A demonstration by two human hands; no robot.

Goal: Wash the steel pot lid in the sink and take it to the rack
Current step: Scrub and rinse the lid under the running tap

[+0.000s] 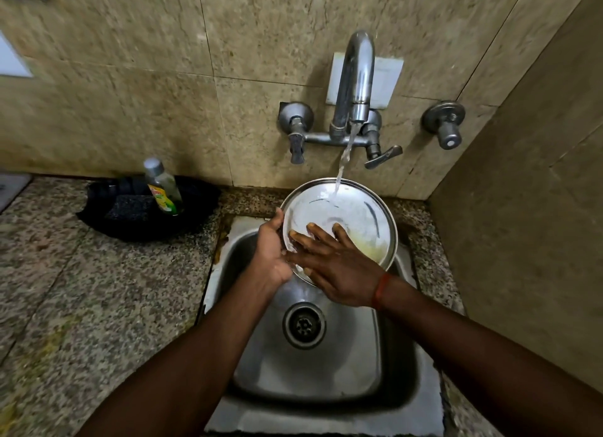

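Beige stone-tiled wall [130,77] in a corner; speckled granite counter [81,289] below it. Small steel sink [359,371] set into the counter, round drain [304,325] mid-basin.

Wall-mounted tap [357,77] with curved spout, running. Water stream [346,152] falls slanting onto the upper part of the steel pot lid [352,208].

Lid held over the back of the sink, tilted, concave side toward the camera, far rim near the wall. Yellowish smear [375,247] on its lower right part.

Left hand [272,247] grips the lid by its left rim, thumb along the edge on the near side, fingers hidden behind. Right hand [329,263] lies flat on the lid's inner face, fingers straight and spread, holding nothing. Orange thread [380,289] around the right wrist.

Left of the sink, against the wall: shallow black dish [137,227] on the counter, with a dish-soap bottle [163,188] leaning in it, greenish liquid, grey cap. Dark scrub pad [130,206] just beside the bottle, blurred.

Separate round valve knob [445,126] on the wall right of the tap.
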